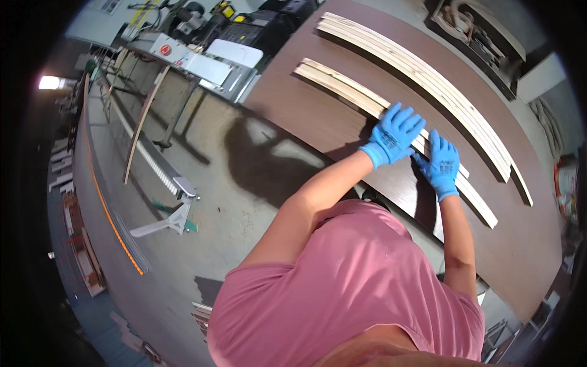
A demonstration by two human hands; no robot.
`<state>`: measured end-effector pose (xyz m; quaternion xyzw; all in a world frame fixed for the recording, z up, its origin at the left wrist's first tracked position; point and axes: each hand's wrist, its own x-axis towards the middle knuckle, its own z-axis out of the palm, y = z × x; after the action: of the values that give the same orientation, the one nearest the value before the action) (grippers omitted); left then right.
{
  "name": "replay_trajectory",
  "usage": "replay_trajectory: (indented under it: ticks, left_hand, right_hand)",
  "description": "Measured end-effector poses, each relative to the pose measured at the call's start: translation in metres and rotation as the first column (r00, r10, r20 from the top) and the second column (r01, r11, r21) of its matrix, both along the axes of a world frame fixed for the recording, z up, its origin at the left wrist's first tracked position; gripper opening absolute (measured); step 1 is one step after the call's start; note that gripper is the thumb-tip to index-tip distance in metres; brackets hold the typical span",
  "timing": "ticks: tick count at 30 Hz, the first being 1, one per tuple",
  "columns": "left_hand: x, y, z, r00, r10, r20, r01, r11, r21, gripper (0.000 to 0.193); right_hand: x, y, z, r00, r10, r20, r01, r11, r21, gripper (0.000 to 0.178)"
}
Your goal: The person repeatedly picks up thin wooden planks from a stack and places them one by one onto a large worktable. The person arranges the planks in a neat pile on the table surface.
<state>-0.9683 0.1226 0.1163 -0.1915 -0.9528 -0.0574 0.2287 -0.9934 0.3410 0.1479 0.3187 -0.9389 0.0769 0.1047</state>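
Both my hands wear blue gloves. My left hand [394, 136] lies over the nearer pale wooden strips [339, 85], its fingers stretched out toward the far side. A short way to the right, my right hand [441, 164] rests on the same strips, fingers extended and thumb out to the left. The strips run slantwise under both hands, lying side by side on a brown tabletop [281, 92]; what is beneath the palms is hidden. Beyond them lies a longer group of pale wooden strips [422, 74], close together, one sticking out at the right end.
Left of the table stands a machine with a grey control box [189, 64] and red button. A metal rail [156, 165] with a bracket is farther left, over the concrete floor [238, 214]. A dark crate [474, 37] of hoses sits beyond the far edge.
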Motion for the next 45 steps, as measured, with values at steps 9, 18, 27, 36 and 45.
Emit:
replay_trajectory:
  ticks: [9, 18, 27, 36, 45]
  left_hand:
    - [0.076, -0.107, 0.005, 0.968, 0.235, -0.091, -0.159, 0.851, 0.501, 0.088]
    - [0.234, -0.358, -0.040, 0.583, 0.801, -0.134, -0.749, 0.594, 0.294, 0.090]
    - [0.331, -0.541, -0.037, 0.177, 0.979, 0.105, -0.970, 0.191, -0.148, 0.103]
    - [0.330, -0.650, -0.012, 0.008, 1.000, -0.002, -0.954, 0.007, -0.301, 0.105]
    - [0.308, -0.697, -0.008, 0.000, 0.976, 0.217, -0.945, 0.070, -0.318, 0.102]
  right_hand:
    - [-0.002, 0.008, -0.011, 1.000, -0.010, -0.015, 0.011, 0.999, 0.049, 0.091]
    - [-0.010, 0.015, -0.020, 0.999, 0.008, -0.051, -0.004, 0.997, 0.075, 0.098]
    - [-0.012, 0.025, -0.029, 0.998, 0.018, -0.065, -0.012, 0.996, 0.089, 0.097]
    - [-0.007, 0.019, -0.023, 0.998, -0.064, 0.022, 0.062, 0.995, 0.073, 0.097]
    - [-0.007, 0.028, -0.028, 0.994, -0.104, 0.038, 0.100, 0.990, 0.099, 0.100]
